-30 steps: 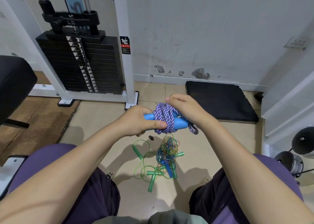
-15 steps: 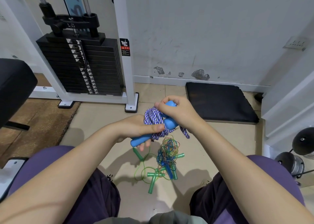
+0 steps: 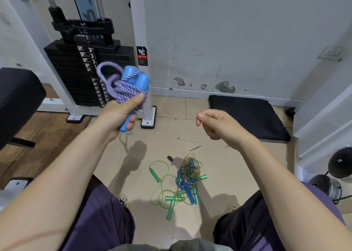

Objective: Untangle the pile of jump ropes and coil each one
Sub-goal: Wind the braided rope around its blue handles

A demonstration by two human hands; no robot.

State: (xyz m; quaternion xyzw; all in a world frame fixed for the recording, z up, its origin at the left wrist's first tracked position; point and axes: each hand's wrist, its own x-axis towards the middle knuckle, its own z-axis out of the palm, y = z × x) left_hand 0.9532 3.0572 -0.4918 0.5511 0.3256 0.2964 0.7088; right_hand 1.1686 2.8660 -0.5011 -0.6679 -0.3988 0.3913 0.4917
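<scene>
My left hand [image 3: 122, 113] grips a coiled purple-and-white braided jump rope [image 3: 122, 87] by its two light-blue handles, held up at the left in front of the weight stack. My right hand [image 3: 215, 123] hovers apart to the right, fingers loosely curled, holding nothing. On the floor between my knees lies a tangled pile of thin ropes [image 3: 188, 172], green, blue and orange, with green handles [image 3: 172, 203] and a blue handle [image 3: 187, 190] sticking out.
A black weight stack [image 3: 76, 73] in a white frame [image 3: 142, 60] stands at the back left. A black padded seat [image 3: 17, 102] is at far left, a black floor mat [image 3: 247, 115] at back right. Dumbbell ends [image 3: 341, 163] sit at the right edge. A small dark object [image 3: 170, 158] lies on the floor.
My right hand let go of the wrapped rope and drew off to the right. My left hand carried the coiled bundle up and to the left.
</scene>
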